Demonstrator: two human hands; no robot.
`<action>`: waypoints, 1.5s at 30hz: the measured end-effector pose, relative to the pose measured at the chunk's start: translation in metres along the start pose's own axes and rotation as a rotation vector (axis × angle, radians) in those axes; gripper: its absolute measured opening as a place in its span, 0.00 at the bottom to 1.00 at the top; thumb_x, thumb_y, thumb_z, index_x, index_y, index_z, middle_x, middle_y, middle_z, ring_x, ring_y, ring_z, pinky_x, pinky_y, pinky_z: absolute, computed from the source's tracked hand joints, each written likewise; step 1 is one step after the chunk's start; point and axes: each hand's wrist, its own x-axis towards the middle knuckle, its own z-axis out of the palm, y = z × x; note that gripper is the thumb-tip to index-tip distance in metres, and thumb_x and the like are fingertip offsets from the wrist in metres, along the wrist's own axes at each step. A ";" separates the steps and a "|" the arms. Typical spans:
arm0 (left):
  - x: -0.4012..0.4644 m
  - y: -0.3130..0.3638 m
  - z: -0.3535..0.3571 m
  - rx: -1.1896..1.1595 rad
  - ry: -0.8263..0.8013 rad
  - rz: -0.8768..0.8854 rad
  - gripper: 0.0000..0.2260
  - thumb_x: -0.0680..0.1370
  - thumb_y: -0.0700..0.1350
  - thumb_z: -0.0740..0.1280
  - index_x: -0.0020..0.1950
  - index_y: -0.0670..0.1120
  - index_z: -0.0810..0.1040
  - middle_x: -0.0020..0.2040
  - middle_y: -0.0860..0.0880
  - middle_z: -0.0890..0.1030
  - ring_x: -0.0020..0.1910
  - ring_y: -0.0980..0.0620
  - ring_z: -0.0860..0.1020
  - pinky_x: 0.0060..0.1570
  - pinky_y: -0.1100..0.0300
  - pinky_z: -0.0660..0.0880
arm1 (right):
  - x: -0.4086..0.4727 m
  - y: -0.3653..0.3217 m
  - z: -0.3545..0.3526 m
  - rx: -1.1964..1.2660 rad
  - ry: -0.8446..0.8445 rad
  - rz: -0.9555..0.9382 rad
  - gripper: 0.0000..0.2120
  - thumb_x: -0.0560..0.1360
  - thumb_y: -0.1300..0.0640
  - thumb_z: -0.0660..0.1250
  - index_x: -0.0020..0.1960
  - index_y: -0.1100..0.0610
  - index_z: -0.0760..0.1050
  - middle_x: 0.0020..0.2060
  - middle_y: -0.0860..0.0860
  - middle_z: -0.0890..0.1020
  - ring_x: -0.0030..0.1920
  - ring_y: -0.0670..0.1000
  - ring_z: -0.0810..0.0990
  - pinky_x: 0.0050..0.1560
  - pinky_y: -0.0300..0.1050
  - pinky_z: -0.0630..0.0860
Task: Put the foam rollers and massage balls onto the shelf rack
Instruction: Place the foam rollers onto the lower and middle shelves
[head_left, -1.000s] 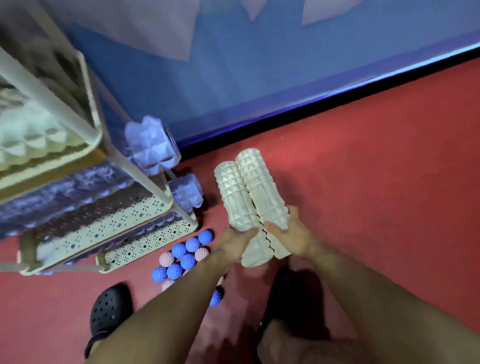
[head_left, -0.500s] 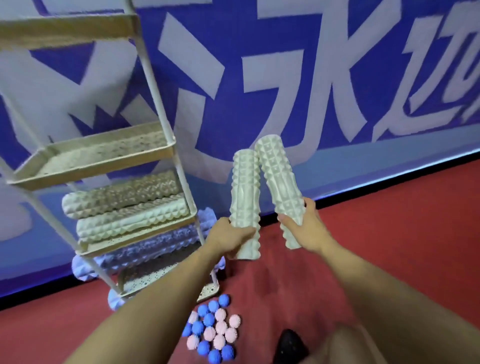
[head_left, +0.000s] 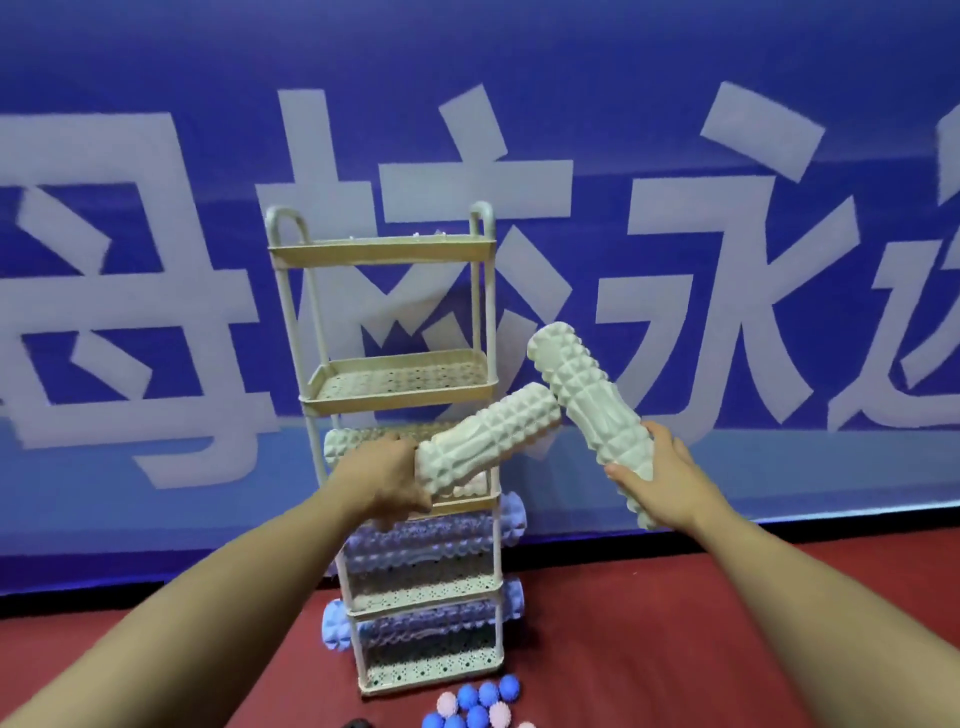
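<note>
A tall cream shelf rack (head_left: 400, 399) stands against the blue wall. My left hand (head_left: 382, 480) grips one white foam roller (head_left: 488, 444), held slanted in front of the rack's third tier. My right hand (head_left: 657, 480) grips a second white foam roller (head_left: 587, 400) to the right of the rack, tilted up to the left. Another white roller (head_left: 358, 441) lies on the third tier, partly hidden by my left hand. Purple foam rollers (head_left: 421, 540) fill the two lower tiers. Blue and pink massage balls (head_left: 478, 709) lie on the floor by the rack's foot.
The rack's second tier (head_left: 402, 382) and its top tier (head_left: 382, 253) show nothing on them. A blue wall with large white characters (head_left: 675, 260) is close behind. The floor (head_left: 649, 649) is red matting. A dark shoe tip (head_left: 358, 723) shows at the bottom edge.
My view has risen from the floor to face the rack. Both hands have lifted the white rollers; the left one has swung toward the third tier, and the two rollers have spread apart.
</note>
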 end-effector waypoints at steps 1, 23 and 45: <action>-0.008 -0.010 -0.010 0.059 0.026 0.004 0.23 0.62 0.59 0.71 0.54 0.55 0.76 0.46 0.54 0.79 0.40 0.51 0.80 0.34 0.59 0.74 | -0.003 -0.014 -0.001 -0.048 -0.012 -0.025 0.36 0.68 0.29 0.67 0.70 0.36 0.55 0.57 0.47 0.73 0.43 0.54 0.84 0.46 0.59 0.83; 0.036 -0.158 -0.042 0.240 0.070 0.275 0.34 0.67 0.66 0.69 0.69 0.54 0.69 0.61 0.56 0.73 0.58 0.51 0.76 0.48 0.51 0.79 | 0.166 -0.263 0.081 -0.879 -0.087 -0.712 0.37 0.78 0.33 0.61 0.81 0.44 0.54 0.65 0.54 0.75 0.64 0.57 0.74 0.63 0.53 0.69; 0.090 -0.145 -0.058 0.227 0.191 0.246 0.38 0.68 0.64 0.71 0.73 0.54 0.64 0.62 0.55 0.71 0.59 0.52 0.73 0.41 0.57 0.74 | 0.194 -0.262 0.096 -0.346 -0.457 -0.617 0.26 0.76 0.28 0.59 0.64 0.43 0.78 0.59 0.43 0.82 0.59 0.49 0.79 0.64 0.55 0.74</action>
